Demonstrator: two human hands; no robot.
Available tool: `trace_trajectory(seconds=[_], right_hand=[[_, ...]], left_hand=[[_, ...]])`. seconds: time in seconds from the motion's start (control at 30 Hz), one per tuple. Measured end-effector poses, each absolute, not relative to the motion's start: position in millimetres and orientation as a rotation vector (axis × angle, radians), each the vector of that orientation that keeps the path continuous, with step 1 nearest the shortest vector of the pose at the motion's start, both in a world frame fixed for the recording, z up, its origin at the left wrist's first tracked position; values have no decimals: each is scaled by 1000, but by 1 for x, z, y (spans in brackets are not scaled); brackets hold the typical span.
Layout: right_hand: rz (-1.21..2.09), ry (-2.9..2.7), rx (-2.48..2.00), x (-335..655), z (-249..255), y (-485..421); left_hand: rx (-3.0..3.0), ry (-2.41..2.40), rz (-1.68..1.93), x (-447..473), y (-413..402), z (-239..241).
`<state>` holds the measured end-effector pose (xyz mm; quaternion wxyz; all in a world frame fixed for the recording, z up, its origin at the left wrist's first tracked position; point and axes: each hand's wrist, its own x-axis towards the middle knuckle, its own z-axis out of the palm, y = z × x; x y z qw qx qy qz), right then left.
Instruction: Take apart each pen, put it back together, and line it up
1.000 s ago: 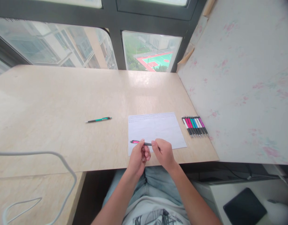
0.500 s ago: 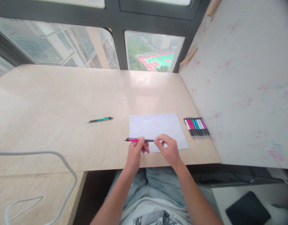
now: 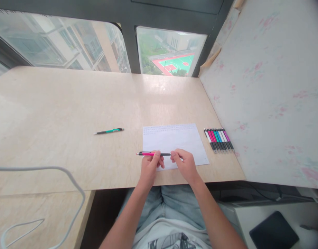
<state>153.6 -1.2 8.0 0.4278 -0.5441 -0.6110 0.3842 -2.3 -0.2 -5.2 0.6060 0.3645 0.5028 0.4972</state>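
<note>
My left hand [image 3: 149,169] is closed round a pink and black click pen [image 3: 147,154], held level over the lower part of a sheet of paper [image 3: 174,136]. The pen's button end points left and its black grip points right. At that right end, the thumb and fingertips of my right hand [image 3: 185,164] are pinched together at the pen's tip, which they partly cover. Small lines of handwriting run along the top of the paper. To the left, a green and black pen [image 3: 109,131] lies on the table.
Right of the paper, several pens [image 3: 218,140] in mixed colours lie side by side, close to the papered wall [image 3: 273,103]. A white cable [image 3: 76,185] loops over the left side of the table [image 3: 57,114]. Windows stand behind, and a dark flat object [image 3: 274,231] lies at lower right.
The view has tilted slightly downward. My right fingertips have moved a little at the pen's tip; my left hand keeps its hold on the pen.
</note>
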Motion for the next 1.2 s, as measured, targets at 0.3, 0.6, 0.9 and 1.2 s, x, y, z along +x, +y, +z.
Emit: trace_trajectory(seconds=[0.3,0.6,0.9,1.2], right_hand=[[1020,-1483,-1349,150,8,5],[1389,-899,-1393,117,-4,4],[468,-1777,-1221,140,1,14],[816,-1495,-1268,140,9,16]], left_hand=[[822,1155,1172,-2,1,-10],[1153,1298,1243,-4,-3,-1],[310,1043,1141,12,-2,8],[593,1122,1202,12,-7,14]])
